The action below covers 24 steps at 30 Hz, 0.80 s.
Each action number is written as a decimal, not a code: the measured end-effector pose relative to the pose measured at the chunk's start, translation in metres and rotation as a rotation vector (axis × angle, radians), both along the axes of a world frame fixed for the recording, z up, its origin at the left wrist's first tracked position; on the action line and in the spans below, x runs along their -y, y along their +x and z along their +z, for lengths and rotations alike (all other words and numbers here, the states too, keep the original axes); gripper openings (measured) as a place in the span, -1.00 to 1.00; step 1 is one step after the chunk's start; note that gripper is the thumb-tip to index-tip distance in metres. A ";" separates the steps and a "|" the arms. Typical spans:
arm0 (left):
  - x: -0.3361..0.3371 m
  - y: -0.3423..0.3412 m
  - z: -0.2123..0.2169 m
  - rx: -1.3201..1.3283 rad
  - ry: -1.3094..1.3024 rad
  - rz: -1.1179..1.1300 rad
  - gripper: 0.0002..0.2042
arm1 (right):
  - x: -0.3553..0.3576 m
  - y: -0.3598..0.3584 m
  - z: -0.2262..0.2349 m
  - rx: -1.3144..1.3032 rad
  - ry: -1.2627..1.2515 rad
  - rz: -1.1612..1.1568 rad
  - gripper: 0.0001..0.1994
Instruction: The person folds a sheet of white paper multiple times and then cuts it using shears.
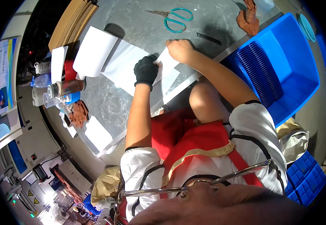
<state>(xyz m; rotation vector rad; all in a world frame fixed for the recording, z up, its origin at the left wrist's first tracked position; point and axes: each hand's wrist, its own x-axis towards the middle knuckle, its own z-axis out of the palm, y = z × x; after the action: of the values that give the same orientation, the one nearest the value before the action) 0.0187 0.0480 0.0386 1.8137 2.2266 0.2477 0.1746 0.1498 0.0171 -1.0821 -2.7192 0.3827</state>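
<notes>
Thin white paper (124,63) is out flat, its left part still rolled. Bare right hand (180,51) pinches it; black-gloved left hand (145,70), can't tell.

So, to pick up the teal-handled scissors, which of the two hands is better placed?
Probably the right hand: it is bare and lies nearer the scissors. The gloved left hand is farther away, over the white paper.
</notes>
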 end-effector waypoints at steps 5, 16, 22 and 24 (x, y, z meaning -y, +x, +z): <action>0.033 0.013 0.017 0.212 0.189 0.027 -0.77 | 0.018 0.041 0.028 -0.501 0.323 -0.083 -0.70; 0.160 0.105 0.052 1.409 0.287 0.506 -0.70 | 0.157 0.082 0.060 -0.953 -1.379 -0.147 -0.70; 0.225 0.117 0.071 1.617 0.201 0.592 -0.74 | 0.194 0.098 0.080 -0.739 -1.244 -0.002 -0.77; 0.240 0.122 0.075 1.614 0.292 0.572 -0.76 | 0.205 0.104 0.083 -0.663 -1.137 0.068 -0.77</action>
<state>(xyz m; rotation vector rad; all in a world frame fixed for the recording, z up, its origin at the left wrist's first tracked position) 0.1406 -0.1923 0.1138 0.3989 1.3137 1.5028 0.2784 -0.0552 0.1000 -0.7703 -1.8256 2.0045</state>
